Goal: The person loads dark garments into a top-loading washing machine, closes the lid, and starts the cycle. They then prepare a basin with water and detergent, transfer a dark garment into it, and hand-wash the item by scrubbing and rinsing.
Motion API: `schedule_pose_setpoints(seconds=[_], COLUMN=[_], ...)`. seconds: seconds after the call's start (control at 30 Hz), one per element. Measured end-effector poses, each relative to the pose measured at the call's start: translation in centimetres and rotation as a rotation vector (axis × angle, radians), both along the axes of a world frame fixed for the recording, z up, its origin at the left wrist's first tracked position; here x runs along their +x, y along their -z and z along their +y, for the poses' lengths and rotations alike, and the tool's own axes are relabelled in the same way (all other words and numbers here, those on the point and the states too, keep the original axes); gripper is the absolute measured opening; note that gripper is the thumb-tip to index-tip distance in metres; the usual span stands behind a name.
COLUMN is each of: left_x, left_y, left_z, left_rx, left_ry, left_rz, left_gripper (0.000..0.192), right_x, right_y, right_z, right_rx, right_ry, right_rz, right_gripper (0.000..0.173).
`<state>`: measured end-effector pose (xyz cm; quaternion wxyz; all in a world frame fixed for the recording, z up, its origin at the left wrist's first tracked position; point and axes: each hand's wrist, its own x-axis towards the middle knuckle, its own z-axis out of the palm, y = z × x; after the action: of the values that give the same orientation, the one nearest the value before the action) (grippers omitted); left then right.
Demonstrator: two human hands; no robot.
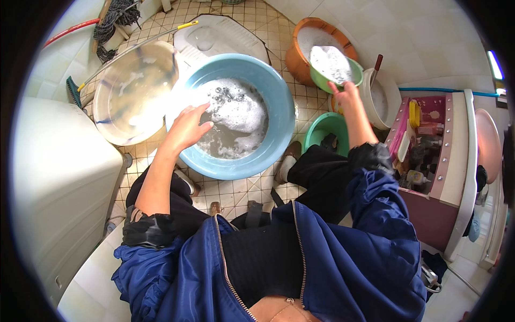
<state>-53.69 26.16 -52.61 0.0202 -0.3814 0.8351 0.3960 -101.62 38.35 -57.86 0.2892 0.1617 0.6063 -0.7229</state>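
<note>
My right hand (pixel 345 94) grips the near rim of a small green basin (pixel 322 82) heaped with white suds (pixel 330 63). That basin is held at the near edge of an orange-brown wooden-style tub (pixel 294 56), which also has foam inside. Over the left part of a large blue basin (pixel 277 133) hovers my left hand (pixel 187 128), fingers apart and holding nothing. Grey soapy water and white foam (pixel 241 110) lie in the blue basin; what is under the foam is hidden.
A cream basin (pixel 116 86) with cloudy water stands at the left, crossed by a yellow-tipped pole (pixel 141 43). A green bucket (pixel 312 135) with dark cloth and a white bucket (pixel 380 96) stand right. A squat toilet (pixel 237 36) lies behind; a pink cabinet (pixel 426 217) is far right.
</note>
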Motion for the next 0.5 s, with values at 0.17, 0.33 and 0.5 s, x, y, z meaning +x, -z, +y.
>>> schedule_pose_setpoints(seconds=[0.17, 0.33, 0.5], left_x=[-0.5, -1.0, -1.7], left_y=[-0.1, 0.4, 0.3], left_z=[-0.1, -0.1, -0.1], left_rx=[0.001, -0.023, -0.051], left_ry=[-0.001, 0.027, 0.051], left_rz=[-0.033, -0.026, -0.037], left_gripper=[0.052, 0.051, 0.051], right_x=[-8.5, -12.6, -10.8], right_y=[-6.1, -12.2, -19.8], right_z=[-2.2, -3.1, -3.0], right_rx=[0.252, 0.921, 1.516], right_ry=[0.227, 0.36, 0.05], right_rz=[0.132, 0.584, 1.334], right_gripper=[0.035, 0.053, 0.071])
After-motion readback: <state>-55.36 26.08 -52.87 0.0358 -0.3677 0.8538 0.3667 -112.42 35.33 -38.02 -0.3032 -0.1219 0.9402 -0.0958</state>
